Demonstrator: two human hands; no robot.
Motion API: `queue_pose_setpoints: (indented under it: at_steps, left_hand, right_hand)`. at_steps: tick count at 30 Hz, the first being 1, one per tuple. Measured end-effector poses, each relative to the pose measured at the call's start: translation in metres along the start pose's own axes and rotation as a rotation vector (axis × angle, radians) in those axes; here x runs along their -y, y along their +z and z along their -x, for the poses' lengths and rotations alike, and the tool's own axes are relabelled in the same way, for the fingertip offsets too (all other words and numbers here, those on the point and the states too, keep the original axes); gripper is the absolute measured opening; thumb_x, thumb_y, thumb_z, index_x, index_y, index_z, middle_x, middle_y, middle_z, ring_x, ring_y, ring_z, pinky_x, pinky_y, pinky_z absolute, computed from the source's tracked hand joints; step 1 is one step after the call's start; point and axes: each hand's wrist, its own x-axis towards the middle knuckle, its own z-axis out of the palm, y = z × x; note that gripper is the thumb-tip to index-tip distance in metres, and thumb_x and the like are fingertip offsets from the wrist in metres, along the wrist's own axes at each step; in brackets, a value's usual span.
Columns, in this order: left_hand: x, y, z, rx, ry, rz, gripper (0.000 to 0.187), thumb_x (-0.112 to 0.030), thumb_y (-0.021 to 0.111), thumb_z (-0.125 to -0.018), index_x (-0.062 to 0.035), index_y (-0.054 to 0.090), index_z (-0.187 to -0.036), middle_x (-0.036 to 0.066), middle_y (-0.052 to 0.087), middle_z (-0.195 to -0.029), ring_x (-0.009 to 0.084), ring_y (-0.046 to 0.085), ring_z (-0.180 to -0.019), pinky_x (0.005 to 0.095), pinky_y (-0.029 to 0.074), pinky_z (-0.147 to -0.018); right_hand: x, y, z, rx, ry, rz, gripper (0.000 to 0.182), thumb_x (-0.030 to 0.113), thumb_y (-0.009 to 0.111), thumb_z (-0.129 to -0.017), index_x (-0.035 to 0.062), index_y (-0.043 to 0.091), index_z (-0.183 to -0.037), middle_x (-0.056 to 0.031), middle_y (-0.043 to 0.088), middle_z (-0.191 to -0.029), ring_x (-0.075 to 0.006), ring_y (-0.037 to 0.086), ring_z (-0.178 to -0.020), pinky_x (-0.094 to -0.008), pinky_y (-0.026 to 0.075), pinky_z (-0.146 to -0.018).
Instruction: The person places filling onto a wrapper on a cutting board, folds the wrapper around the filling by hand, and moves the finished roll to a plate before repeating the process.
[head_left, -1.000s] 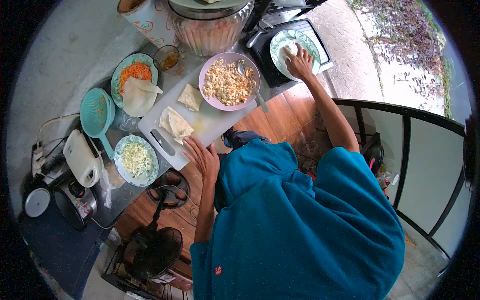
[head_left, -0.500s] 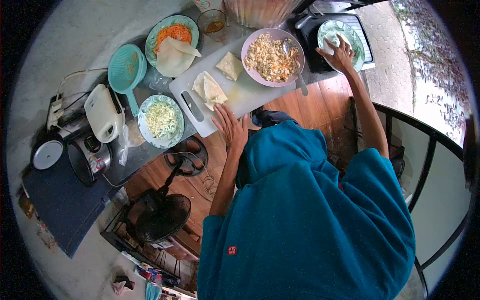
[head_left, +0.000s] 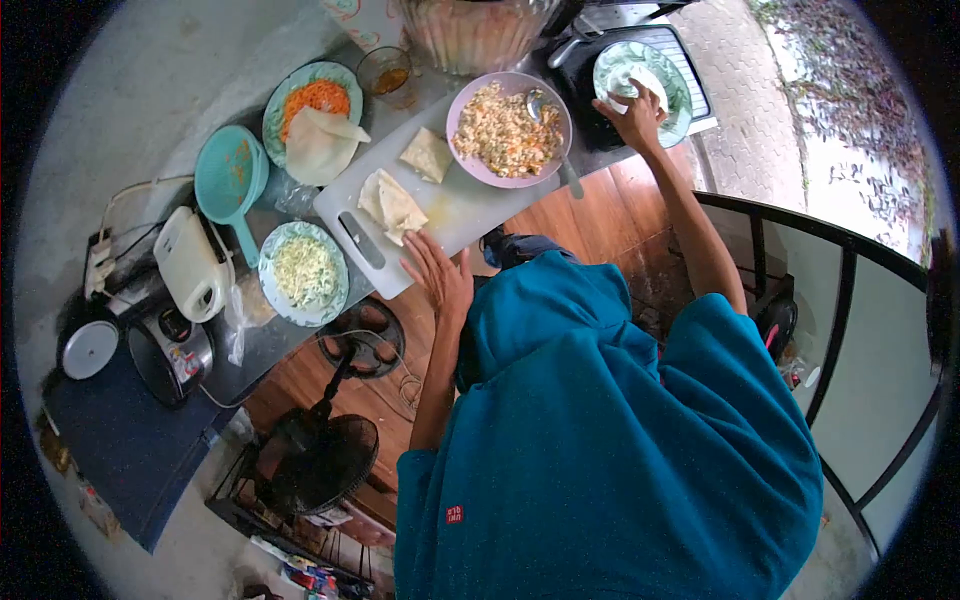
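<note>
My left hand [head_left: 440,282] lies at the near edge of the white cutting board [head_left: 460,228], fingers spread, its fingertips touching a partly folded wrapper [head_left: 390,207]. A folded square wrapper [head_left: 427,155] rests further back on the board. My right hand [head_left: 637,120] reaches over a green-patterned plate [head_left: 675,95] at the back right, fingers apart and bent over something white [head_left: 630,76] in it. The pink bowl [head_left: 465,100] of chopped filling, with a spoon [head_left: 571,178] in it, sits at the board's right end.
Shredded carrot [head_left: 318,97] and flat wrappers [head_left: 322,147] share a plate at the back left. Nearby are a green strainer [head_left: 226,175], a plate of shredded cabbage [head_left: 305,273], a glass [head_left: 388,78] and a white appliance [head_left: 190,262]. A fan [head_left: 325,465] stands below.
The view has shifted, so the table's things appear further left. My right hand's fingers are more bent over the plate. My left hand stays by the folded wrapper.
</note>
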Motion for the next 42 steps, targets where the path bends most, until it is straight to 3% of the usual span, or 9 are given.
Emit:
queue_pose_setpoints:
  at_steps: [6, 11, 16, 19, 22, 24, 29, 33, 42]
  left_hand:
    - [-0.001, -0.001, 0.0, 0.021, -0.026, -0.03, 0.084, -0.046, 0.046, -0.098, 0.0101, 0.012, -0.151, 0.03, 0.004, -0.159, 0.0374, 0.003, -0.15, 0.0579, -0.002, -0.117]
    - [-0.002, -0.003, 0.0, 0.017, -0.022, -0.027, 0.084, -0.045, 0.047, -0.097, 0.0099, 0.012, -0.151, 0.03, 0.005, -0.159, 0.0366, 0.004, -0.15, 0.0576, -0.002, -0.117]
    - [-0.004, -0.005, 0.001, 0.022, -0.051, -0.037, 0.085, -0.046, 0.048, -0.097, 0.0094, 0.013, -0.151, 0.029, 0.008, -0.159, 0.0364, 0.006, -0.15, 0.0571, 0.0, -0.117]
    - [-0.003, -0.003, 0.001, -0.012, -0.061, 0.049, 0.086, -0.045, 0.053, -0.095, 0.0093, 0.016, -0.15, 0.029, 0.015, -0.158, 0.0388, 0.01, -0.149, 0.0576, 0.003, -0.118]
    - [-0.001, -0.004, 0.004, -0.024, -0.047, 0.063, 0.083, -0.043, 0.053, -0.095, 0.008, 0.018, -0.151, 0.027, 0.016, -0.158, 0.0379, 0.011, -0.149, 0.0575, 0.004, -0.118]
    - [-0.001, -0.003, 0.005, -0.022, -0.074, 0.062, 0.082, -0.043, 0.052, -0.096, 0.0074, 0.018, -0.151, 0.027, 0.017, -0.158, 0.0378, 0.011, -0.149, 0.0576, 0.004, -0.118]
    - [0.0, 0.001, 0.006, -0.04, -0.08, 0.066, 0.08, -0.043, 0.052, -0.096, 0.006, 0.02, -0.15, 0.025, 0.019, -0.158, 0.0372, 0.013, -0.149, 0.058, 0.005, -0.118]
    - [0.001, 0.007, 0.003, -0.032, -0.067, 0.085, 0.081, -0.045, 0.052, -0.095, 0.0054, 0.021, -0.15, 0.027, 0.02, -0.156, 0.0389, 0.015, -0.148, 0.0606, 0.007, -0.116]
    - [-0.002, 0.007, -0.001, -0.091, -0.073, 0.122, 0.082, -0.049, 0.052, -0.094, 0.0059, 0.024, -0.149, 0.028, 0.024, -0.155, 0.0415, 0.017, -0.146, 0.0638, 0.01, -0.115]
  right_hand:
    - [0.007, -0.003, 0.003, -0.027, 0.102, -0.12, 0.053, 0.061, 0.078, -0.068, 0.0181, 0.079, -0.1, -0.0079, 0.045, -0.145, -0.0344, 0.03, -0.136, -0.059, 0.022, -0.107]
    - [0.009, -0.003, 0.002, -0.043, 0.164, -0.178, 0.054, 0.059, 0.081, -0.065, 0.019, 0.077, -0.101, -0.0085, 0.05, -0.14, -0.0328, 0.031, -0.136, -0.0585, 0.023, -0.107]
    - [0.001, -0.009, -0.004, -0.112, 0.14, -0.264, 0.057, 0.057, 0.085, -0.061, 0.0209, 0.075, -0.104, -0.0093, 0.055, -0.134, -0.035, 0.04, -0.13, -0.0612, 0.026, -0.104]
    - [0.012, -0.018, -0.007, -0.23, -0.192, -0.565, 0.046, 0.042, 0.082, -0.073, 0.0091, 0.073, -0.104, -0.0165, 0.068, -0.106, -0.0332, 0.059, -0.109, -0.0417, 0.041, -0.1]
    - [0.098, -0.066, 0.028, -0.115, -0.528, -0.581, 0.035, 0.022, 0.076, -0.078, 0.0108, 0.071, -0.111, -0.0145, 0.06, -0.124, -0.032, 0.054, -0.115, -0.0442, 0.04, -0.1]
    - [0.149, -0.074, 0.055, 0.113, -0.76, -0.425, 0.039, 0.016, 0.073, -0.079, 0.0143, 0.069, -0.118, -0.0122, 0.055, -0.13, -0.0325, 0.05, -0.119, -0.0448, 0.039, -0.103]
    - [0.24, -0.031, 0.092, 0.337, -1.272, -0.068, 0.046, 0.007, 0.057, -0.087, 0.0227, 0.063, -0.13, -0.0152, 0.048, -0.136, -0.0326, 0.043, -0.127, -0.0465, 0.034, -0.105]
    - [0.266, 0.016, 0.084, 0.234, -1.509, 0.065, 0.05, 0.013, 0.056, -0.085, 0.0294, 0.061, -0.132, -0.0111, 0.046, -0.139, -0.0275, 0.045, -0.124, -0.043, 0.038, -0.099]
    - [0.281, 0.039, 0.08, 0.194, -1.701, 0.186, 0.051, 0.02, 0.054, -0.088, 0.0346, 0.055, -0.136, -0.0088, 0.04, -0.147, -0.0246, 0.044, -0.126, -0.0446, 0.037, -0.105]
